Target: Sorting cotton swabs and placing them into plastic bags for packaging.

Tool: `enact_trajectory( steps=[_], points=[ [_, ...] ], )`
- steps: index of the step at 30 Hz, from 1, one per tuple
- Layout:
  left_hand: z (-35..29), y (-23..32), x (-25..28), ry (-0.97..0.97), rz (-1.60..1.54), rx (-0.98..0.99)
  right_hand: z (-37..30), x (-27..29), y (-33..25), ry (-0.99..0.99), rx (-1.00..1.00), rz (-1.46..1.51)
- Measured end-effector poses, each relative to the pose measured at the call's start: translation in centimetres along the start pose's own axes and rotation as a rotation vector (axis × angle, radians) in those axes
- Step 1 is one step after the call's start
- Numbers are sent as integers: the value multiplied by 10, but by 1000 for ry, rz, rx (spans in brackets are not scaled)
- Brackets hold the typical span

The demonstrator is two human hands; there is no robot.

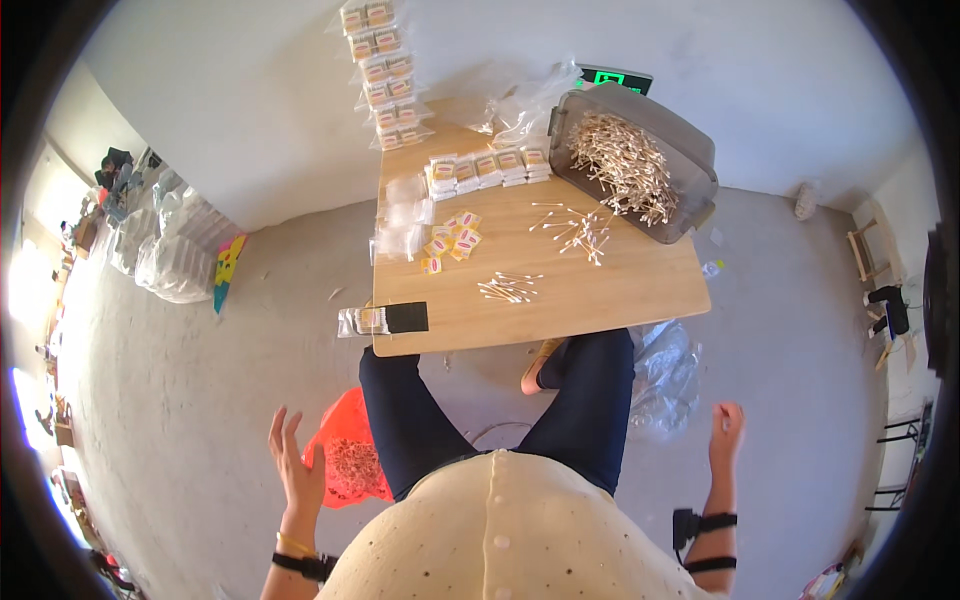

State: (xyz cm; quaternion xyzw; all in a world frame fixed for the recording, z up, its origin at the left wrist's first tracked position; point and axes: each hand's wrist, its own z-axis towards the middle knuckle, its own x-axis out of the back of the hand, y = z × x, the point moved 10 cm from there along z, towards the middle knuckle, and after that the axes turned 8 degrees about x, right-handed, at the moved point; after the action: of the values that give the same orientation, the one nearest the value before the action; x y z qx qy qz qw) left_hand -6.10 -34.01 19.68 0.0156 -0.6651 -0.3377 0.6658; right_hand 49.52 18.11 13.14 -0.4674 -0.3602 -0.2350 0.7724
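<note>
My left hand is held out to the left of my lap, beside a red plastic bag. Its fingers are spread and nothing is in them. Off to the right, away from the table, my right hand is raised with its fingers curled in; I see nothing in it. Neither hand touches the wooden table. On the tabletop lie a small group of cotton swabs, a looser pile of cotton swabs and several small yellow-and-white cards.
A grey translucent bin full of swabs lies tipped at the table's right. Small clear bags, a row of packed bundles and a tall column of packets occupy the left and back. A black strip lies at the front-left edge.
</note>
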Motion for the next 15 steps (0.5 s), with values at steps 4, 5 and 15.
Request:
enact_trajectory(
  steps=[4,5,15],
  points=[
    [61,76,-49,-50,-88,-282,67,-73,-81,-21,196,175],
    [77,101,-63,-57,-106,-378,82,-98,-86,-34,221,198],
    [140,239,-252,-337,-82,-640,123,-297,-245,-287,503,371]
  ],
)
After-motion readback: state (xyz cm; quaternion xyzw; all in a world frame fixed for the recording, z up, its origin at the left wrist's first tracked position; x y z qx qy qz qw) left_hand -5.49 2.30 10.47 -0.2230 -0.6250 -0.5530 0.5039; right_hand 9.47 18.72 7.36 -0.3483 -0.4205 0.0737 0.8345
